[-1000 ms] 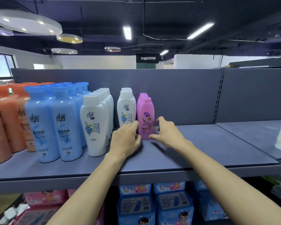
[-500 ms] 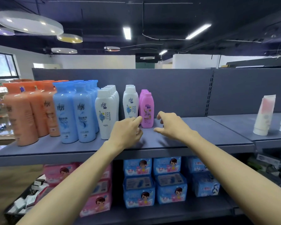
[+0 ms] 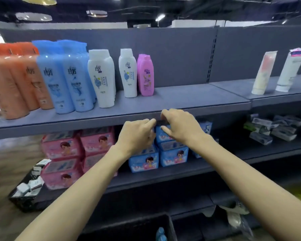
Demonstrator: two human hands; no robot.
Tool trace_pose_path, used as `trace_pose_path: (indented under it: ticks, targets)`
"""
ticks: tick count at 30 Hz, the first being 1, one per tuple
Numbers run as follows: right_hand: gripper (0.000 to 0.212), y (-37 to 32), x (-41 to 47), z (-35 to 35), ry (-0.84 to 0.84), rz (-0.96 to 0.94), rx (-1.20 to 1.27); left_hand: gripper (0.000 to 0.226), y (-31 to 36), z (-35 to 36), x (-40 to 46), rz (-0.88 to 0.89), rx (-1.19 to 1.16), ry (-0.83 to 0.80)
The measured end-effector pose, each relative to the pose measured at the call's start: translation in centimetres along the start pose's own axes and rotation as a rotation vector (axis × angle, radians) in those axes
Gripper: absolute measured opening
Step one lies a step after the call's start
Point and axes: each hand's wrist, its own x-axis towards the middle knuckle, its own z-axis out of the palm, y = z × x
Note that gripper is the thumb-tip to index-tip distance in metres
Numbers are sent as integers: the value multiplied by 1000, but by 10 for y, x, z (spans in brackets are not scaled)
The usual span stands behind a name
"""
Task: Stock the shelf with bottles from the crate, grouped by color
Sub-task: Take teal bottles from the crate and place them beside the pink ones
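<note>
The grey top shelf [image 3: 189, 100] carries bottles in color groups: orange bottles [image 3: 12, 84] at the far left, blue bottles [image 3: 64, 79], white bottles [image 3: 102, 77] with one more white bottle [image 3: 128, 73] apart, then pink bottles [image 3: 145, 75]. My left hand [image 3: 136, 134] and my right hand [image 3: 179, 126] hover close together in front of the shelf's front edge, fingers loosely curled, holding nothing. At the bottom edge a dark crate [image 3: 129, 226] shows a blue bottle cap [image 3: 161, 232] inside.
Two white tubes [image 3: 274, 70] lean on the neighbouring shelf section at right. Pink packs [image 3: 66, 153] and blue packs [image 3: 163, 153] fill the lower shelf. A black basket [image 3: 27, 190] of small items sits at lower left. Wrapped packets [image 3: 271, 127] lie at right.
Both hands have pulled back from the pink bottle and dropped below the shelf's front edge. The view has backed away and tilted down, bringing the crate into sight.
</note>
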Motion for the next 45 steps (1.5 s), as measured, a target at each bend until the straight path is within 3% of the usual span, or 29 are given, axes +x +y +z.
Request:
trace_pose_path:
  ticks: [12, 21, 31, 36, 39, 45]
  targets:
    - [31, -4, -94, 117, -288, 80, 61, 18, 62, 70, -138, -225, -192, -334]
    - [34, -14, -141, 203, -602, 103, 121, 19, 96, 113, -233, -444, -243, -741]
    - [30, -26, -196, 282, -773, 178, 227, 56, 135, 149, -306, -690, -311, -1091]
    - [38, -33, -230, 325, -938, 160, 207, 59, 153, 167, -330, -760, -379, -1172]
    - [49, -41, -249, 355, -1053, -1, 114, 57, 163, 180, -349, -801, -402, -1198]
    - [60, -59, -267, 413, -1090, -50, 52, 53, 169, 203, -383, -836, -459, -1240]
